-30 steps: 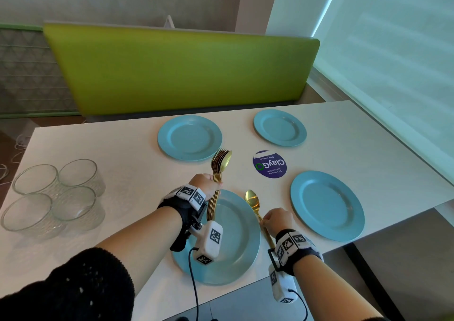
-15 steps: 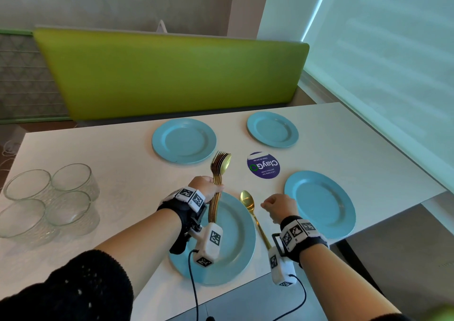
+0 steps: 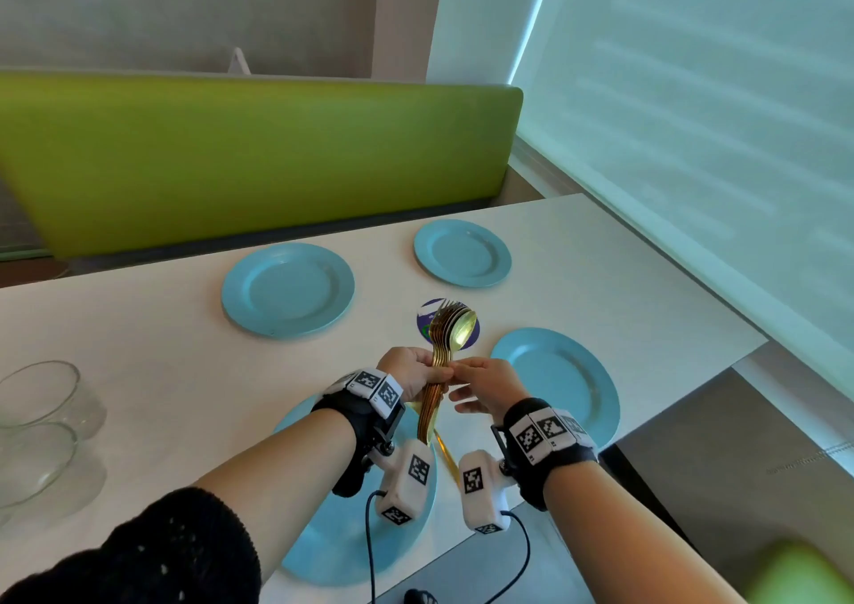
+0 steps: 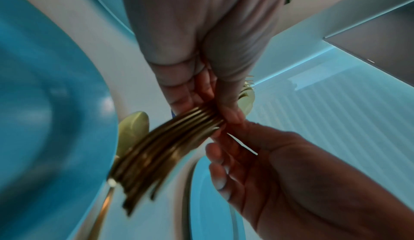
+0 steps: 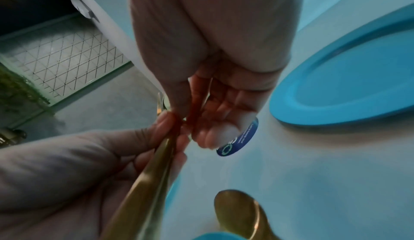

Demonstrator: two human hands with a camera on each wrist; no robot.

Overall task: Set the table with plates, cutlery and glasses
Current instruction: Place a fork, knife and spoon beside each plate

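Cutlery (image 3: 444,349), gold, bunched upright above the near plate (image 3: 323,539): left hand (image 3: 411,372) fingers clamped round the handles, right hand (image 3: 485,384) pinching one handle at the bunch, other fingers loose. Likely stiff, light and slick, so best taken mid-handle, one piece at a time. Right wrist view alone shows the spoon (image 5: 241,213) lying on the table (image 3: 138,326) beside that plate; head view alone shows the glasses (image 3: 37,428) well left.

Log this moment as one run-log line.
left hand: grips cutlery bundle | right hand: fingertips at bundle, pinch unclear | spoon: on table beside near plate
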